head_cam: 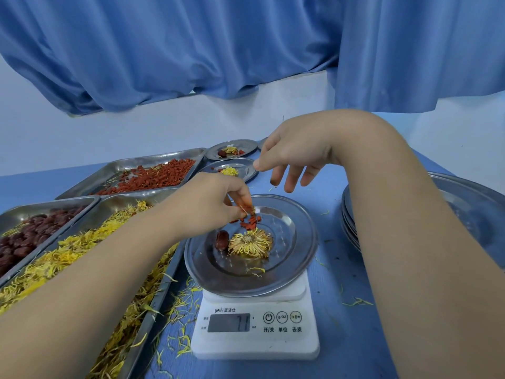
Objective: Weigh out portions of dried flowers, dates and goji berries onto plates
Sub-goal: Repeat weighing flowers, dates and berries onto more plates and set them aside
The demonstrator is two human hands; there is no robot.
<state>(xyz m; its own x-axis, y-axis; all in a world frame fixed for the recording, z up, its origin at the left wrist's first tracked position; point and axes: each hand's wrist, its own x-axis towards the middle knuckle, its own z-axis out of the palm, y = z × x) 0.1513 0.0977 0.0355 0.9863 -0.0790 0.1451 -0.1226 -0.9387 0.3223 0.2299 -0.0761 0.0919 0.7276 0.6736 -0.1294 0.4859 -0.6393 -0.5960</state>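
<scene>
over the plate rim (284, 199), left fingers (243, 197) pinching goji berries (250, 222), right fingers (291, 179) spread beyond

Trays (128, 162): 3, of goji berries (153, 177), dates (30, 236), flowers (82, 247). Scale (255, 348): 1. Portioned plates (303, 242): 3. Plate stack (470, 201): 1. Hands: 2, left hand (216, 198), right hand (295, 151).

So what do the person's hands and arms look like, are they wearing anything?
The left hand and right hand are bare, with no gloves, rings or watch visible. The left forearm and right forearm are bare too, with no sleeves in view.
</scene>
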